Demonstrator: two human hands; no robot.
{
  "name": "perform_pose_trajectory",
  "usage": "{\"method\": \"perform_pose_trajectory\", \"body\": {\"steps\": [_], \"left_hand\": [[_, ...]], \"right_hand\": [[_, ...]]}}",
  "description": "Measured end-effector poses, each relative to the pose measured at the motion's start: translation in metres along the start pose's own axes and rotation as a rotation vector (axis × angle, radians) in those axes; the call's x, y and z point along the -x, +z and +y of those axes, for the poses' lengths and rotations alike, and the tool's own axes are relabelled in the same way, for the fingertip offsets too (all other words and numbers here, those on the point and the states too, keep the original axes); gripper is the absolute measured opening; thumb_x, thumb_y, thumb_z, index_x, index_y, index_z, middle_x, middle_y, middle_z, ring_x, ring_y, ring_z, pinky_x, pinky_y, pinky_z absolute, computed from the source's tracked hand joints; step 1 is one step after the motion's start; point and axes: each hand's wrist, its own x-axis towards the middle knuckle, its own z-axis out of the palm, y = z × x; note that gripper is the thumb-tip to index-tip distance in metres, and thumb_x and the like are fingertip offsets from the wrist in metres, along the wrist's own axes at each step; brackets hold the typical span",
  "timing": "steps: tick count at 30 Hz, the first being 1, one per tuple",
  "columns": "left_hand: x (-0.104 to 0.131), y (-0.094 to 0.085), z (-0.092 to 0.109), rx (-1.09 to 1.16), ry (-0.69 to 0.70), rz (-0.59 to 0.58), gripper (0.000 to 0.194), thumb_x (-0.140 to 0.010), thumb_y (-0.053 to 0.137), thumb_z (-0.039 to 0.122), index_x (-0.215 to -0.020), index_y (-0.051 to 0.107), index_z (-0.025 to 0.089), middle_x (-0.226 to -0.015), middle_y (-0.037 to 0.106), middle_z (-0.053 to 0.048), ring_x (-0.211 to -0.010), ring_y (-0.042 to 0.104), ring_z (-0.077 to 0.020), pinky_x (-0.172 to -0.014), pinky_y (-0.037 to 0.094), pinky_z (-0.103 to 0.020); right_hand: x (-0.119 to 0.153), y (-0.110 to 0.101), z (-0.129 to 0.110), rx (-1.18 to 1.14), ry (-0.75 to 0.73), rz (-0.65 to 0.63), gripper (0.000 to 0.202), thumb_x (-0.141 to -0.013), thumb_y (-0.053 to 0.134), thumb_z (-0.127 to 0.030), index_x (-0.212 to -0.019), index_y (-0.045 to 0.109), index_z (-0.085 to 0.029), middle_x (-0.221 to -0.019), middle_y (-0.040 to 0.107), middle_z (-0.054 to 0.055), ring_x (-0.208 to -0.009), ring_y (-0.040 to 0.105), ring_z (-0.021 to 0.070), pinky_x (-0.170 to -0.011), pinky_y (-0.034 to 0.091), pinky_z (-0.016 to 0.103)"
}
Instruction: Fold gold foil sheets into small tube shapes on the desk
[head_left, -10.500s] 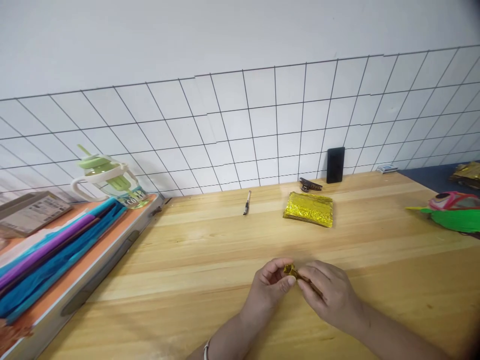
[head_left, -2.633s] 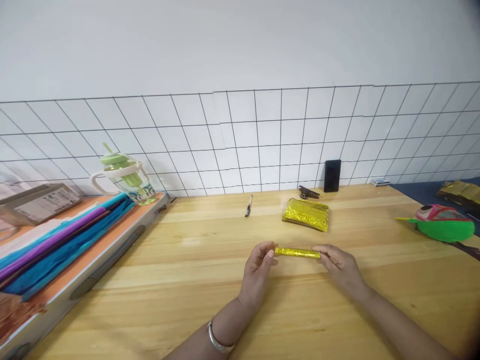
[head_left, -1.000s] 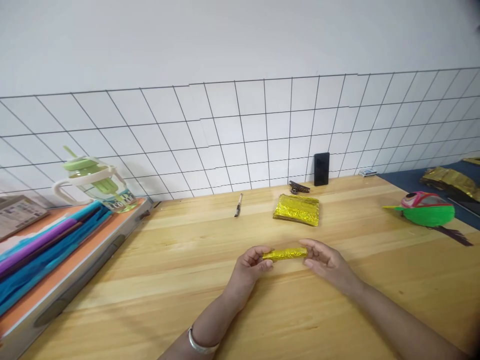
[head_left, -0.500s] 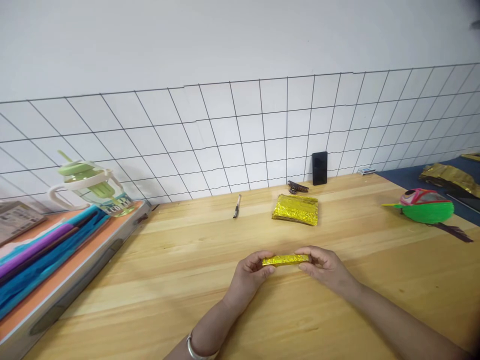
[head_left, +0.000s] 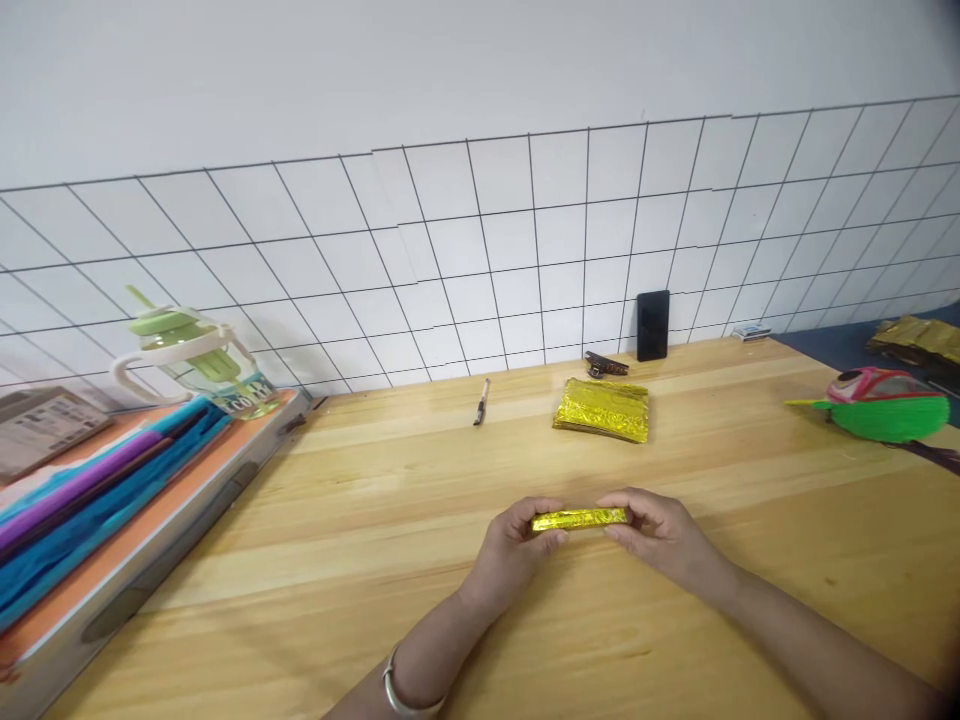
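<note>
A narrow folded strip of shiny gold foil point(head_left: 580, 519) is held level between both hands, low over the wooden table point(head_left: 360, 480). My left hand point(head_left: 514, 550) pinches its left end between thumb and fingers. The right end is gripped the same way by my right hand point(head_left: 664, 535). Beyond the hands lies a stack of gold foil sheets point(head_left: 602, 409). A dark hair clip point(head_left: 606, 365) rests just behind the stack, and a pen point(head_left: 481, 402) lies to its left.
On the left, a box point(head_left: 217, 470) carries blue and purple material point(head_left: 112, 490) and a green-lidded cup point(head_left: 195, 350). A black phone point(head_left: 652, 326) leans on the tiled wall. At the right are a green and pink bird-shaped object point(head_left: 885, 405) and gold material point(head_left: 922, 338).
The camera view has shifted slightly, so the objects on the table appear moved a little to the right. Both hands still hold the foil strip in nearly the same pose.
</note>
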Motion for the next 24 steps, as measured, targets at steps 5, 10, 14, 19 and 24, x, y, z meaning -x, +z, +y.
{"method": "perform_pose_trajectory", "body": {"steps": [5,10,14,19,24], "left_hand": [[0.002,0.000,0.000,-0.105,0.059,-0.006,0.028,-0.072,0.073,0.028,-0.098,0.065,0.020,-0.095,0.065,-0.006,-0.088,0.060,-0.0194,-0.082,0.046,-0.031],[0.002,0.000,-0.001,-0.169,0.094,-0.014,0.024,-0.075,0.071,0.029,-0.097,0.065,0.020,-0.091,0.066,-0.005,-0.084,0.060,-0.0186,-0.078,0.047,-0.029],[0.001,-0.001,0.002,-0.194,0.103,0.004,0.025,-0.075,0.071,0.030,-0.097,0.065,0.020,-0.091,0.065,-0.005,-0.084,0.060,-0.0182,-0.078,0.047,-0.029],[0.003,0.000,0.011,-0.193,0.090,0.044,0.027,-0.073,0.072,0.033,-0.095,0.066,0.020,-0.088,0.065,-0.005,-0.081,0.059,-0.0178,-0.076,0.047,-0.028],[-0.002,-0.005,0.011,-0.195,0.036,0.142,0.028,-0.069,0.075,0.035,-0.091,0.068,0.019,-0.087,0.068,-0.005,-0.081,0.061,-0.0186,-0.076,0.048,-0.029]], "right_hand": [[0.000,-0.001,-0.005,0.049,-0.013,-0.020,0.025,-0.082,0.058,-0.032,-0.103,0.064,-0.021,-0.076,0.057,0.000,-0.066,0.050,0.0131,-0.060,0.042,0.024],[0.000,-0.002,-0.005,0.064,-0.043,-0.037,0.025,-0.083,0.057,-0.033,-0.104,0.064,-0.022,-0.082,0.060,0.002,-0.069,0.052,0.0137,-0.063,0.043,0.025],[0.000,-0.001,-0.003,0.039,-0.025,-0.005,0.028,-0.082,0.059,-0.034,-0.106,0.063,-0.021,-0.083,0.060,0.002,-0.068,0.052,0.0135,-0.063,0.044,0.025],[0.000,-0.003,-0.001,0.037,-0.029,0.006,0.029,-0.082,0.058,-0.036,-0.107,0.063,-0.021,-0.080,0.058,0.002,-0.068,0.053,0.0136,-0.062,0.045,0.025],[-0.003,-0.004,0.006,0.053,-0.045,-0.010,0.042,-0.080,0.060,-0.037,-0.120,0.055,-0.023,-0.099,0.060,0.005,-0.085,0.056,0.0169,-0.077,0.048,0.029]]}}
